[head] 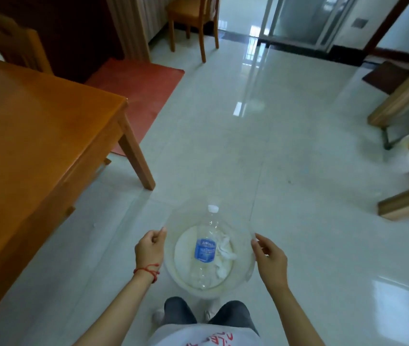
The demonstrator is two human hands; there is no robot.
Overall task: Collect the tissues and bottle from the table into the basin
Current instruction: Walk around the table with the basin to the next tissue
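A clear plastic basin (244, 270) hangs in front of me above the floor. Inside it lies a clear bottle (205, 248) with a blue label and white cap, its cap end pointing away from me. White crumpled tissues (224, 255) lie beside the bottle on its right. My left hand (149, 250) pinches the basin's left rim. My right hand (269, 258) holds the right rim. A red string circles my left wrist.
The wooden table (36, 136) stands to my left, its near leg (136, 156) close by. A red mat (136, 91) and a chair (191, 18) lie beyond. Wooden furniture (403, 101) stands at the right. Glossy tiled floor stretches ahead.
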